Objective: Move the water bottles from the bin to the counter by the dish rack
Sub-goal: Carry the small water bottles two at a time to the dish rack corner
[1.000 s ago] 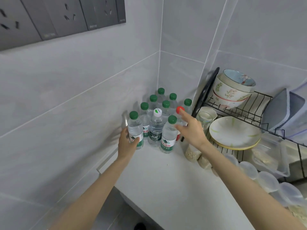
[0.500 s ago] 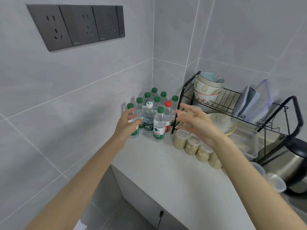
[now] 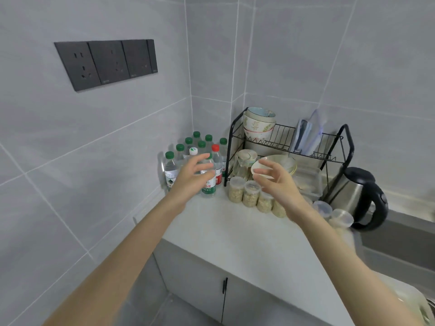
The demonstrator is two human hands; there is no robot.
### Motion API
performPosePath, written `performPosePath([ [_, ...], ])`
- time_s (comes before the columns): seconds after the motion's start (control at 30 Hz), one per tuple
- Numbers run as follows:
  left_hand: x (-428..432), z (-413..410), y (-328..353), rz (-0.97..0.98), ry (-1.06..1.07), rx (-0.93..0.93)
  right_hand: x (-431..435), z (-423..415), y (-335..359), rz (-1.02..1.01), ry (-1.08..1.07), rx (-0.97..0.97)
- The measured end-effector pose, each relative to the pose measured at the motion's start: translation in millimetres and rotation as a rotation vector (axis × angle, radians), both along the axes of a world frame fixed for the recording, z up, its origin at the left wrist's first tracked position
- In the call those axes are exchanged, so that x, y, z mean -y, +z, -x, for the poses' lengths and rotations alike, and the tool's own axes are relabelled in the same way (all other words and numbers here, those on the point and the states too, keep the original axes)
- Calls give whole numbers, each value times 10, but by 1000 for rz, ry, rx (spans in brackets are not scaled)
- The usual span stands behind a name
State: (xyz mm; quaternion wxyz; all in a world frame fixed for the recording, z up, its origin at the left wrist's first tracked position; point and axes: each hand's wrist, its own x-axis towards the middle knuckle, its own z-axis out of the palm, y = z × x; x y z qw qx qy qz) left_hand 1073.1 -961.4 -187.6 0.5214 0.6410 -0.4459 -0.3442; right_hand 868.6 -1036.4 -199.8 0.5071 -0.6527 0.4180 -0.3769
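Here, a row of dark wall sockets [image 3: 106, 63] is seen on the tiled wall at the far left. Below it, the water bottles [image 3: 188, 158] are clustered upright in the corner of the counter [image 3: 247, 236], just left of the dish rack [image 3: 292, 147]; most are green-capped, one red-capped, one white-capped. The left hand [image 3: 191, 177] is held empty in front of the bottles, fingers spread apart. The right hand [image 3: 275, 180] is likewise held empty, fingers loosely curled and apart, before the rack's lower shelf. Small jars [image 3: 250, 196] of grain are lined along the rack's foot. A kettle [image 3: 357, 196] is set at the far right.
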Motion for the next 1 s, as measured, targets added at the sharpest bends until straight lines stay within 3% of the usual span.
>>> performPosePath([
  [0.43, -713, 990, -84, -68, -480, 49, -1527, 1155, -101, 24, -363, -122],
  [0.73, -1068, 2498, -3, -40, -886, 93, -2782, 2448, -20, 44, -745, -196],
  [1.0, -1917, 4214, 139, 18, -1262, 133, -4262, 3669, 112, 56, -1107, -226],
])
